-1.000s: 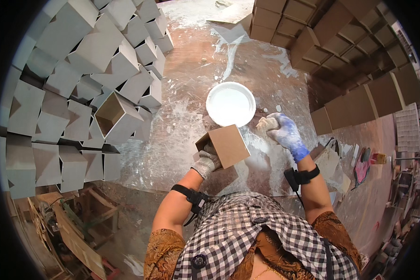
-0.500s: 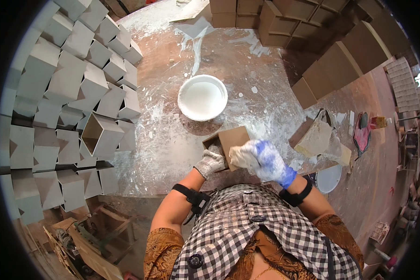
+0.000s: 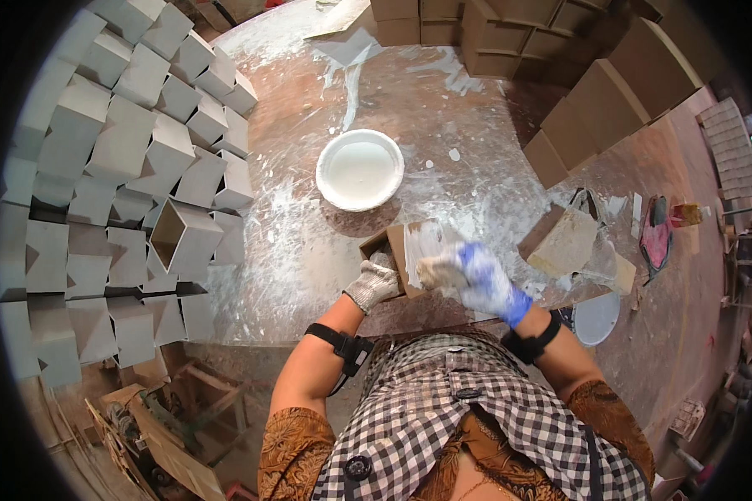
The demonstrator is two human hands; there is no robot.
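Note:
A small open brown box [image 3: 424, 237] is tilted near the table's front edge, its upper face streaked with fresh white paint. My left hand [image 3: 373, 285], in a grey-white knit glove, reaches into its open end and grips it from inside; the fingertips are hidden. My right hand [image 3: 483, 280], in a blue glove smeared with white, is closed round a lumpy off-white wad [image 3: 437, 273] that looks like a sponge. This wad is at the painted face; some blur hides whether they touch. Beyond the box sits a white bowl [image 3: 360, 203] of white liquid.
Stacked white-coated boxes [image 3: 121, 138] line the left side. Unpainted brown boxes [image 3: 597, 104] stand at the back right. On the right lie a stained block-like piece [image 3: 564, 242], a pink item [image 3: 658, 234] and a pale bucket [image 3: 596, 320]. White splashes mark the tabletop [image 3: 292, 250].
White paint now covers part of the box's upper face, which was plain brown before. My right hand with the wad has shifted slightly right; my left hand keeps its grip inside the box.

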